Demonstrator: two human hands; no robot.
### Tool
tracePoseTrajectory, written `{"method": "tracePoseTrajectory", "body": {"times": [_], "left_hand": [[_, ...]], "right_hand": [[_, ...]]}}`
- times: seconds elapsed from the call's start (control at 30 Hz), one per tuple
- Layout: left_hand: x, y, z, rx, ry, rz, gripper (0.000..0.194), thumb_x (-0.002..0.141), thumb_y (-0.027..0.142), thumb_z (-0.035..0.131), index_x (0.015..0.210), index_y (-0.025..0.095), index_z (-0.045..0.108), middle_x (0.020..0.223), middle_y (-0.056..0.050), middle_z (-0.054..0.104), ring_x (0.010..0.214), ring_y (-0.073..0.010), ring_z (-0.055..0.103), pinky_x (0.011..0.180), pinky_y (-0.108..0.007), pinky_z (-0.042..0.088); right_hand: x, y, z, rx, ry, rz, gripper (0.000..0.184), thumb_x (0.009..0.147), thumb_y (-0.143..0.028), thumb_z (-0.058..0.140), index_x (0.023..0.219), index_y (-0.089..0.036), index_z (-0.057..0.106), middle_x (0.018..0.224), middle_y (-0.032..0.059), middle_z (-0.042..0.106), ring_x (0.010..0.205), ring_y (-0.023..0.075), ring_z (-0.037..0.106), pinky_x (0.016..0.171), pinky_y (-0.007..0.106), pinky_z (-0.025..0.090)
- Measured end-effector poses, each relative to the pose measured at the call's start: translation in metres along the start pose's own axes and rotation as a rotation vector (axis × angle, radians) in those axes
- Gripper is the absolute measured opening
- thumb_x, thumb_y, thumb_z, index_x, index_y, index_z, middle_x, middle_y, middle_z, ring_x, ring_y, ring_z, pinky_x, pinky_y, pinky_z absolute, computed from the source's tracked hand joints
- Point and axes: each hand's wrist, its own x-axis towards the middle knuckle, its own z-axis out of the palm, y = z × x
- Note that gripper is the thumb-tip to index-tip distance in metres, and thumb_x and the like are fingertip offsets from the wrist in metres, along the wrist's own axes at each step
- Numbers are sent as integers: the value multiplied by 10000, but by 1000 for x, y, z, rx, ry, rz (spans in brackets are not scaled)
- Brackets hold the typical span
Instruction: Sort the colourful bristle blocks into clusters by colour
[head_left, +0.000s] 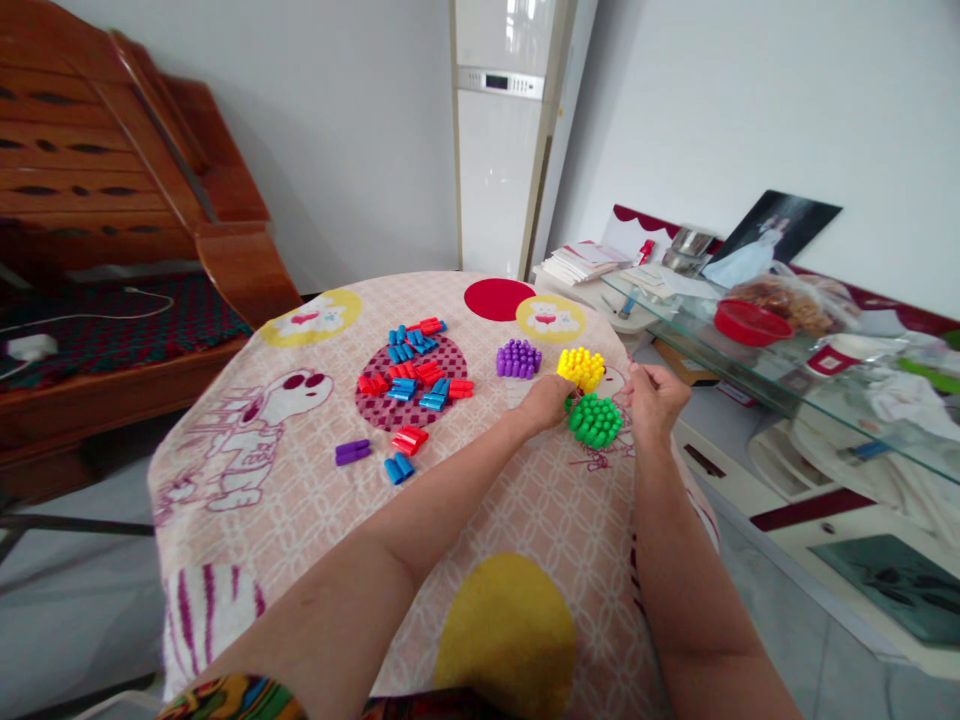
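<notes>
My left hand [551,403] has its fingers closed at the left edge of a bundle of green pegs [595,421], small plastic pieces with rounded tips. Just behind those fingers stands a bundle of yellow pegs [580,369]. To the right of both bundles, my right hand [657,396] is raised with thumb and fingers pinched together. Whatever it holds, if anything, is too small or hidden to make out. A bundle of purple pegs [518,359] stands farther left, apart from both hands.
On the patterned tablecloth [300,560], red tubes [409,440] and blue tubes [399,468] lie in small groups on the left, near a purple pair [352,452]. A glass-topped cabinet [840,400] with clutter borders the right side; a wooden bench [112,350] stands left.
</notes>
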Motion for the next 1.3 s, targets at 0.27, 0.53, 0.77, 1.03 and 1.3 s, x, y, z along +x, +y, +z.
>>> {"method": "tracePoseTrajectory", "body": {"times": [0.27, 0.53, 0.77, 1.03, 1.3], "left_hand": [[4, 1, 1, -31, -47, 18, 440, 709, 44, 571, 1123, 137, 688, 1030, -104, 726, 970, -237, 657, 849, -301, 491], [-2, -2, 5, -123, -6, 13, 378, 747, 64, 541, 1092, 120, 686, 963, -77, 732, 864, -185, 660, 771, -258, 497], [-29, -39, -16, -113, 103, 20, 270, 771, 89, 544, 994, 126, 692, 989, -81, 722, 861, -172, 649, 800, -260, 497], [-46, -136, -70, 98, 404, -403, 307, 809, 104, 519, 1082, 125, 659, 1045, -96, 701, 979, -197, 647, 900, -293, 498], [-33, -211, -110, 282, 386, -603, 529, 867, 260, 532, 1368, 99, 475, 1328, -179, 557, 1233, -272, 524, 1052, -346, 396]], "right_hand": [[0, 0, 0, -31, -19, 16, 242, 748, -384, 580, 681, -162, 651, 457, -26, 548, 381, 132, 479, 410, 260, 386], [-9, 0, 4, -116, -20, -129, 277, 805, -404, 566, 719, -162, 670, 525, -5, 583, 477, 151, 534, 496, 270, 428], [-72, -32, 40, -173, -442, -538, 240, 890, -337, 520, 789, -204, 693, 709, 44, 692, 588, 151, 588, 614, 269, 458], [-101, -23, 62, -193, -787, -595, 247, 919, -292, 514, 1064, -165, 668, 930, 95, 713, 792, 194, 666, 737, 303, 510], [-107, -21, 68, -227, -893, -567, 306, 927, -284, 501, 1185, -173, 625, 1101, 125, 679, 1013, 240, 642, 880, 380, 523]]}}
